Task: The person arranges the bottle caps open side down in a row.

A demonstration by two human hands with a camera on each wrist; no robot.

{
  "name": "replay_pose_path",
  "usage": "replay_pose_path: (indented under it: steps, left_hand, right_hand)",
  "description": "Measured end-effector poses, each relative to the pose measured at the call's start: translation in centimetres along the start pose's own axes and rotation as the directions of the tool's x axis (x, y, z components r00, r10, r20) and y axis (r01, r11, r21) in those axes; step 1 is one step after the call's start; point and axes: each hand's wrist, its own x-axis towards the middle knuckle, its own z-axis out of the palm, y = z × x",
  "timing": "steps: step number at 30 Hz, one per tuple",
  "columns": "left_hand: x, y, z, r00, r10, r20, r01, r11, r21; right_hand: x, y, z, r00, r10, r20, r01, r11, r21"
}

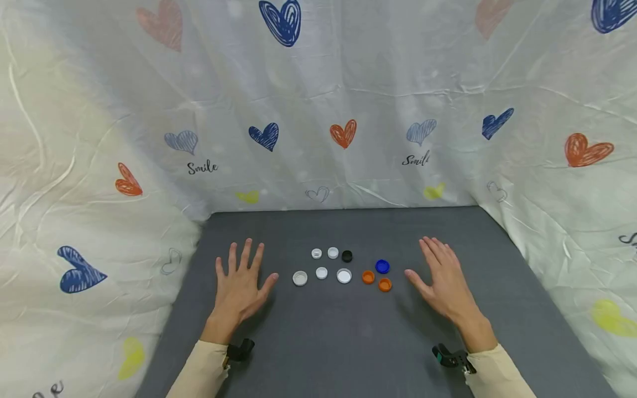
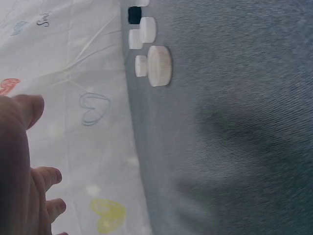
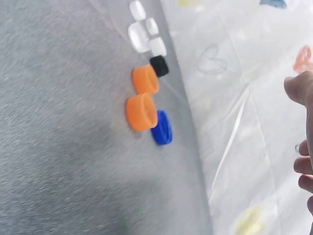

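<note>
white cloth point(image 1: 308, 72) printed with hearts point(image 1: 264, 137) is hanging behind the grey table point(image 1: 323, 348). over the table's left side, the left hand point(image 1: 239, 292) is holding its fingers straight and spread wide, its thumb reaching nearest to a large white cap point(image 1: 300, 278). over the right side, the right hand point(image 1: 444, 284) is holding its fingers straight and close together, its thumb standing apart and pointing toward the blue cap point(image 1: 382, 266) and two orange caps point(image 1: 385, 284). those three are sitting near one another, the blue one lying farther back. between the hands, a black cap point(image 1: 346, 256) is lying at the right end of a back row, beside two small white caps point(image 1: 333, 252); in front of these, another small white cap point(image 1: 322, 273) and another large white cap point(image 1: 344, 275) are resting. black wrist straps point(image 1: 453, 356) are showing at the cream sleeves point(image 1: 500, 376).
</note>
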Motion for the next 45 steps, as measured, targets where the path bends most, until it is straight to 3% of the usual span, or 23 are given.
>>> replay_pose_path:
  steps: [9,24,35,45]
  left_hand:
    - [0.9,0.2,-1.9,0.996,0.072,-0.058,-0.072,0.997,0.009]
    - [2.1,0.5,-3.6,0.979,0.158,-0.129,-0.161,0.987,-0.017]
    - [2.3,1.0,-3.3,0.985,0.162,-0.057,-0.164,0.986,-0.035]
    - [2.4,1.7,-2.6,0.983,0.174,-0.052,-0.178,0.981,-0.071]
  right_hand:
    - [2.7,-2.0,-0.7,0.992,-0.125,0.027,0.126,0.992,-0.025]
    - [6.9,-5.4,-0.1,0.949,-0.29,0.123,0.294,0.956,-0.017]
    - [8.7,-7.9,1.5,0.913,-0.373,0.166,0.377,0.926,0.006]
    - [9.6,-10.2,4.5,0.885,-0.405,0.23,0.408,0.912,0.034]
